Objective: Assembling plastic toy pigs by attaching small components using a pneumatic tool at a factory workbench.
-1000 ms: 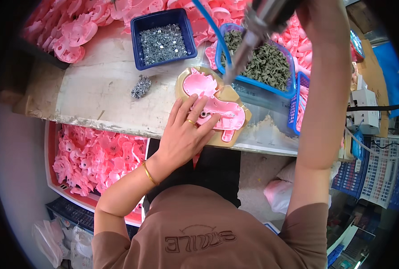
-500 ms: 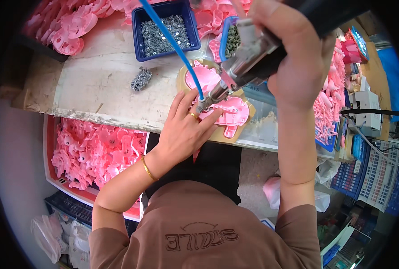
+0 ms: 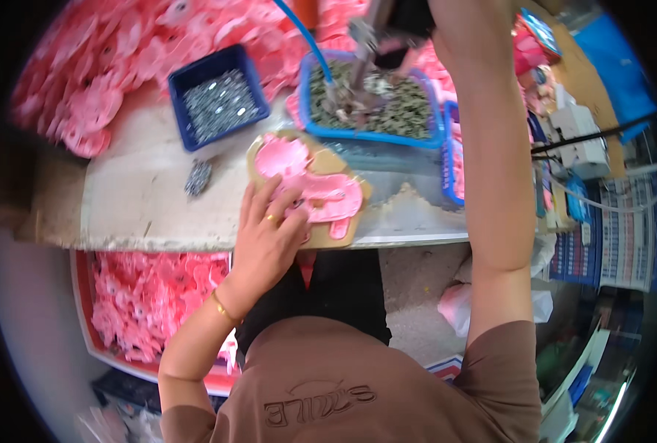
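My left hand [image 3: 268, 235] rests with spread fingers on the near left side of a pink plastic shell part [image 3: 327, 193], which lies in a beige fixture [image 3: 296, 138] at the table's front edge. My right hand [image 3: 461, 18], partly cut off by the upper edge, grips a dark-bodied power screwdriver [image 3: 406, 22] with a metal nose. A blue hose [image 3: 304, 35] runs to the tool's tip. The blurred tip is over or in a light blue tub [image 3: 372, 138] of small grey-green pieces; whether it touches them I cannot tell.
A dark blue tub [image 3: 183, 133] of small silvery pieces stands left of the fixture, with a small grey clump [image 3: 198, 178] near it. Pink parts [image 3: 133, 55] heap along the back. A red-and-white bin [image 3: 85, 314] of pink parts sits below the table's front edge at left.
My right hand has carried the screwdriver up and away from the pink part to the light blue tub. My left hand stays on the part. The whole view has shifted.
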`<state>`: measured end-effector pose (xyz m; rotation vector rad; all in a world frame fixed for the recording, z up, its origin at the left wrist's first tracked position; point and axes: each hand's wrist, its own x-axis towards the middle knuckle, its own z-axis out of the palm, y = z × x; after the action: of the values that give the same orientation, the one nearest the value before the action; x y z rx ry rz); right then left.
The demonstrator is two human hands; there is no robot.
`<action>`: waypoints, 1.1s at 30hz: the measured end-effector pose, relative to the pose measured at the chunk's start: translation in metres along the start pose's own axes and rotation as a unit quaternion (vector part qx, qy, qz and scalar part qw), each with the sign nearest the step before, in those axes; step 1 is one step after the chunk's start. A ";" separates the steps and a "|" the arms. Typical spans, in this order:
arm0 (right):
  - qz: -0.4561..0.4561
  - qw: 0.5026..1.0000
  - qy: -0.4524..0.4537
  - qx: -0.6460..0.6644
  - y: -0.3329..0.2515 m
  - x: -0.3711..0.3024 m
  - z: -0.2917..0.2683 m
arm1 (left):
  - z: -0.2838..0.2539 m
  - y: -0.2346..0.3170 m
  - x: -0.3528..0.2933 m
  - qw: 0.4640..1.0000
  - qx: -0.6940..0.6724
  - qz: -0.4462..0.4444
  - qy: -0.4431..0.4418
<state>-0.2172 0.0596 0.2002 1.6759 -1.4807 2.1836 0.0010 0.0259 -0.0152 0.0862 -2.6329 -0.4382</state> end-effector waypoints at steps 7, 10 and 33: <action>0.129 0.990 -0.033 -0.048 0.039 0.020 -0.096 | -0.124 -0.012 -0.007 0.959 -0.251 -0.071 -0.108; 0.178 0.929 -0.095 -0.311 0.098 -0.001 -0.185 | -0.209 -0.020 -0.040 0.915 -0.193 -0.217 -0.281; 0.389 0.880 -0.215 -0.168 0.024 -0.159 -0.074 | -0.013 0.031 0.070 0.989 -0.149 0.015 -0.013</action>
<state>-0.2166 0.1747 0.0655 1.6811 -2.8671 1.6310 -0.0552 0.0420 0.0360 -0.0557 -2.5585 -0.8210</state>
